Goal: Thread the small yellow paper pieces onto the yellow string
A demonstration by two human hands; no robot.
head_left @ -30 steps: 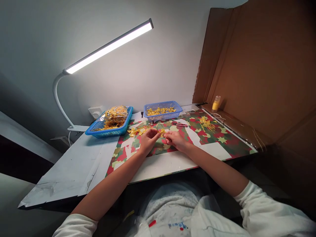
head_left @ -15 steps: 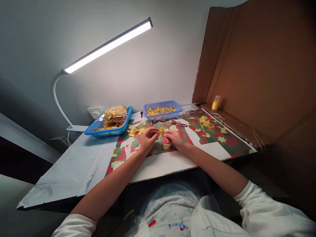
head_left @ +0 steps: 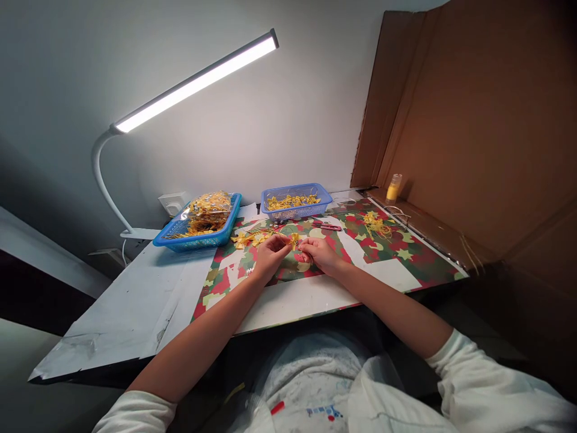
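Note:
Near the middle of the patterned table cover, my left hand [head_left: 271, 255] pinches a small yellow ribbon piece [head_left: 294, 239] between thumb and fingertips. My right hand [head_left: 319, 254] is closed just to the right of it, its fingertips close to the same piece; what they grip is too small to make out. More yellow ribbon pieces [head_left: 243, 240] lie on the cover to the left of my left hand. Behind my hands, a pair of pink-handled snips [head_left: 328, 227] rests on the cover.
A blue basket [head_left: 193, 242] with yellow pieces and a plastic bag stands at left. A lilac basket [head_left: 295, 211] of yellow pieces is at the back. Yellow threads [head_left: 377, 225] lie right, near a small yellow bottle [head_left: 393, 187]. A lamp [head_left: 198, 84] hangs above; cardboard [head_left: 478, 132] stands right.
My left fingertips have shifted slightly around the yellow piece, and my hands otherwise keep nearly the same place. The view has moved very slightly.

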